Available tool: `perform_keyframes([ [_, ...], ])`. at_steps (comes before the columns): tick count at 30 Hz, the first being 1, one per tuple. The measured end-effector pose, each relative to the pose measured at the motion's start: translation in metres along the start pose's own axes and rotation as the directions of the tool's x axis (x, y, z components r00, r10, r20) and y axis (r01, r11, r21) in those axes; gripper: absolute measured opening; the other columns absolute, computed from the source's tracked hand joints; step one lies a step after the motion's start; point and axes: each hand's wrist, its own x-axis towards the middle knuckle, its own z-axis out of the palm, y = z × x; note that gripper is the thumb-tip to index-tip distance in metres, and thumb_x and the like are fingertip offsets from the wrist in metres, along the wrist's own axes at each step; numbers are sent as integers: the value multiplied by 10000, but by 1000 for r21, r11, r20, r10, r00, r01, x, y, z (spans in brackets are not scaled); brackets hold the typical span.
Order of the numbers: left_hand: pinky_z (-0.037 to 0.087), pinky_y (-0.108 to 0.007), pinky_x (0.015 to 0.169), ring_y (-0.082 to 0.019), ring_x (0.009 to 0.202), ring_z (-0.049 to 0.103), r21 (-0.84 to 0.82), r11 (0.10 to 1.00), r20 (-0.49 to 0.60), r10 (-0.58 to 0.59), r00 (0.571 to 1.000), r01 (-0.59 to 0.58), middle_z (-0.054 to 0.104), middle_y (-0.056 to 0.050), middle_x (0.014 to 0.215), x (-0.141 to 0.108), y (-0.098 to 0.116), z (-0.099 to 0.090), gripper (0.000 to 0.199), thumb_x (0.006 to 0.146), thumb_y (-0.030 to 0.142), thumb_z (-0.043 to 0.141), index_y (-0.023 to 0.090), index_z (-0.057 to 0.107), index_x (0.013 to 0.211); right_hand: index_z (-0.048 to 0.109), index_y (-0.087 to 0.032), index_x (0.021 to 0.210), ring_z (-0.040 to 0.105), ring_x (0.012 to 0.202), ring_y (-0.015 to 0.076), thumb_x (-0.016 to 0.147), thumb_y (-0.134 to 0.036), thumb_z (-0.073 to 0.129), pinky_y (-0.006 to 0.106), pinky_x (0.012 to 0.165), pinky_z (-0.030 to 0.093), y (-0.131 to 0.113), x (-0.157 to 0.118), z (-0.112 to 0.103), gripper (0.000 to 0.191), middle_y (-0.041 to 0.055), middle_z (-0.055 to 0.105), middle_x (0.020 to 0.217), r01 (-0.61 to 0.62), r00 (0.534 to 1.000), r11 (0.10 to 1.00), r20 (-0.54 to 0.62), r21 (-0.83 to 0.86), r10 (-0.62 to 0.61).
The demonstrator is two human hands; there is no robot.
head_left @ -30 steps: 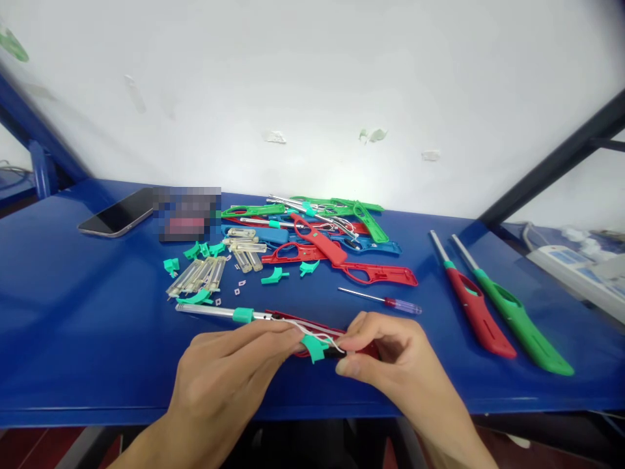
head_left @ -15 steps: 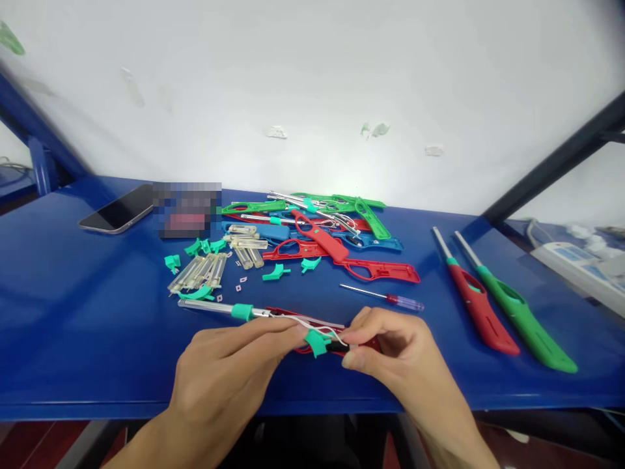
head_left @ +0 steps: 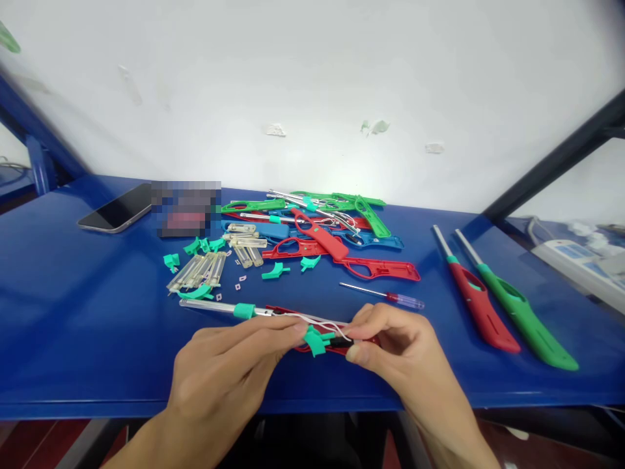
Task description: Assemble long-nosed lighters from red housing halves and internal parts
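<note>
Near the table's front edge lies a red handle shell [head_left: 278, 311], mostly hidden by the hands, with a metal tube [head_left: 208, 305] and its teal collar reaching out to the left. My left hand [head_left: 229, 358] is closed, its fingertips pinching a teal trigger piece [head_left: 317, 340]. My right hand [head_left: 395, 339] pinches a small black part [head_left: 342, 342] between thumb and forefinger, at the right of the trigger piece. White wires [head_left: 312, 318] run over the shell between both hands.
Behind the hands lie a screwdriver [head_left: 405, 300], clear fuel tanks [head_left: 200, 270], teal pieces [head_left: 276, 271] and piled coloured shells [head_left: 381, 268]. Red [head_left: 481, 306] and green [head_left: 530, 319] lighters lie right. A phone [head_left: 120, 208] is at the left.
My right hand has shifted very slightly right with the black part. The teal trigger piece is turned a little; the left hand has hardly moved.
</note>
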Motion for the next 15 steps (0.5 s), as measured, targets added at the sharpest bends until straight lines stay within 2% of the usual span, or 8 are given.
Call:
perform_keyframes([
  [15,711,-245,729,-170,746,836,2,1000,14,-2,1000,2,860,44,975,0,2,0,261,1025,123,623,303,803,1083,830,-267,723,697,644,141,676,-383,997,245,599,560,0,-2,2,208,-1,770,709,-19,1000,999,-1,-39,19],
])
